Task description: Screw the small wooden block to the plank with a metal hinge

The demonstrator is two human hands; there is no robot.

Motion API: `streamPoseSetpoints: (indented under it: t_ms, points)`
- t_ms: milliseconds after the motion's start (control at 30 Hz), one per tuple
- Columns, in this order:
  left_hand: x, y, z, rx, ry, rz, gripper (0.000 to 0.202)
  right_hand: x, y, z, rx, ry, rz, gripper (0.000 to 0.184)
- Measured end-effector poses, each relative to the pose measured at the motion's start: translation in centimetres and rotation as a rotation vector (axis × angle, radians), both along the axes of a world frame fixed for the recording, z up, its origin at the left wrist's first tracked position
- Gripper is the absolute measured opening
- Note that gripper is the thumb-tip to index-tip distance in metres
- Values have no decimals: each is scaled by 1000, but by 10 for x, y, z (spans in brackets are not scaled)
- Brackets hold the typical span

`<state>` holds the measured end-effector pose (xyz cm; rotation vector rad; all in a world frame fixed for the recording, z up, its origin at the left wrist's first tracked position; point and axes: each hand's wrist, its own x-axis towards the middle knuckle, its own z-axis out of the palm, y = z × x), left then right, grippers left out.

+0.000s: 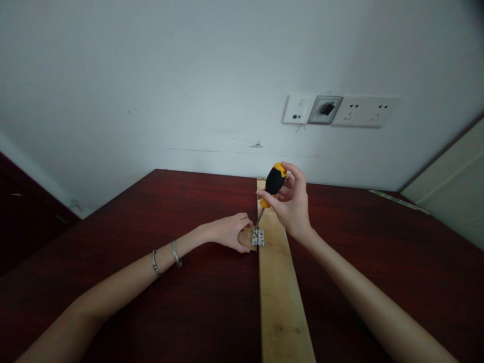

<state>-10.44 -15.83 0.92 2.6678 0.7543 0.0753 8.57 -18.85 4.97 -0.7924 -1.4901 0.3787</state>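
Observation:
My right hand grips a black and yellow screwdriver by its handle, tilted, with the shaft slanting down to the left. Its tip reaches the upper edge of a small metal hinge; whether it sits in a screw I cannot tell. The hinge bridges a long pale wooden board and a small wooden block at the board's left side. Thumb and fingers of my left hand are closed around this block from the left. Part of the block is hidden under the fingers.
The board lies lengthwise on a dark red wooden table, running back to the white wall. Sockets and switches with a black plug sit on the wall at right. A pale panel stands beyond the table's right edge.

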Motion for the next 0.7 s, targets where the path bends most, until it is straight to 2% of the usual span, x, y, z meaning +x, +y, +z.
streamPoseSetpoints:
  t_ms: [300,700]
  points:
    - [1,0,-1,-32,-14,8,60,3,1,4,11,22,14,66]
    - [1,-1,0,-89,-38,16,59,4,6,0,21,35,14,66]
